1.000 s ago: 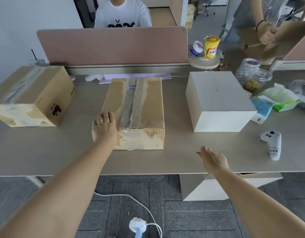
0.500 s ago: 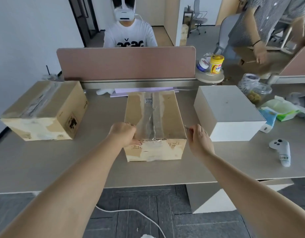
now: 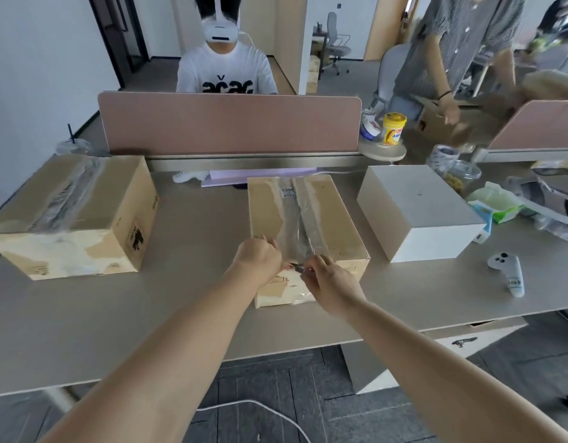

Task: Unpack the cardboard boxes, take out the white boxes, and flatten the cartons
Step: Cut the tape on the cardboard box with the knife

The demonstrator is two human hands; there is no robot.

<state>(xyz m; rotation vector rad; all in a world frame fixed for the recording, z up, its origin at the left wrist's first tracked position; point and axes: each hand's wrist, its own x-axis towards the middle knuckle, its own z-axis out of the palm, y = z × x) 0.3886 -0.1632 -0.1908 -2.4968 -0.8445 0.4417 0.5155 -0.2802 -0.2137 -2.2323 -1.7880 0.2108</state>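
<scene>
Fingers of my right hand pinch a small dark tool at the carton's near top edge, on the tape. My left hand lies curled beside it, grip unclear. Both forearms converge there. The carton sits mid-table, with a white box to its right.

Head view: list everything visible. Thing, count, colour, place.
centre cardboard box: 1, brown, taped, mid desk, under the hands
left cardboard box: 1, brown, taped, left end of desk
white box: 1, white, right of centre cardboard box
controller: 1, white, desk, near right
green packet: 1, green, beyond white box
yellow tub: 1, yellow, round shelf by divider
divider: 1, pinkish brown, back of desk
desk: 1, grey
seated person: 1, white shirt, behind divider
standing person: 1, striped shirt, far right
small tool: 1, dark, at the tape
left hand: on centre box's near top edge, fingers curled
right hand: pinches small tool
</scene>
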